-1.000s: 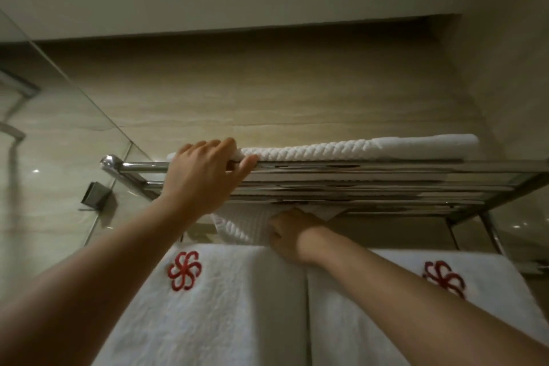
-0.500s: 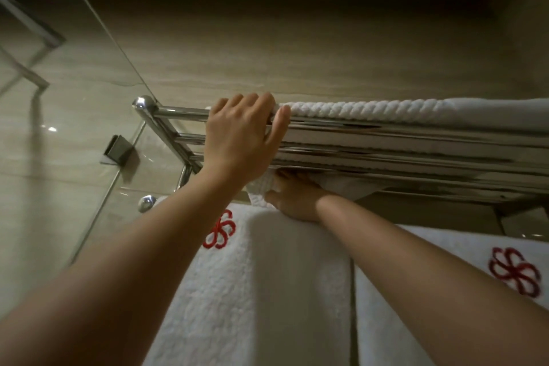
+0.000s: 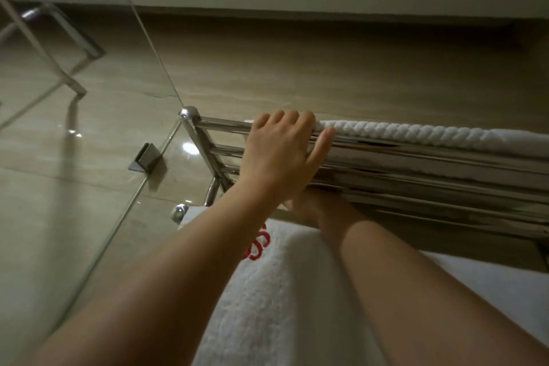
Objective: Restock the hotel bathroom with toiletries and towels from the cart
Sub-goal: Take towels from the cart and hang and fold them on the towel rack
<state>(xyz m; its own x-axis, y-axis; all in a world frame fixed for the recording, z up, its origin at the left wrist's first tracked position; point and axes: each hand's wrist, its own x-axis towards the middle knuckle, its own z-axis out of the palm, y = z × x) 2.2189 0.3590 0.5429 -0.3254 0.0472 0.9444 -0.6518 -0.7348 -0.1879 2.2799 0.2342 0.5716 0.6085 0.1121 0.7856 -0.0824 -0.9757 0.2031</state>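
A chrome towel rack [image 3: 416, 166] is fixed to the beige tiled wall. On top of it lies a folded white towel [image 3: 416, 134] with a rope-like edge. My left hand [image 3: 279, 154] reaches up to the rack's left end, its fingers curled over the front rail and the towel's end, the thumb along the rail. Just below the rack is my right hand [image 3: 309, 208], mostly hidden behind my left wrist, so its fingers do not show. A white towel with a red emblem [image 3: 282, 291] hangs from the lower bar under both arms.
A glass shower panel [image 3: 89, 157] stands directly left of the rack, held by a metal clamp [image 3: 145, 157]. A second white towel [image 3: 490, 285] hangs at the right. The ceiling edge runs across the top of the view.
The view has shifted left and closer to the rack. The loose white cloth under the rack by my right hand no longer shows. My left hand stays on the rack's left end.
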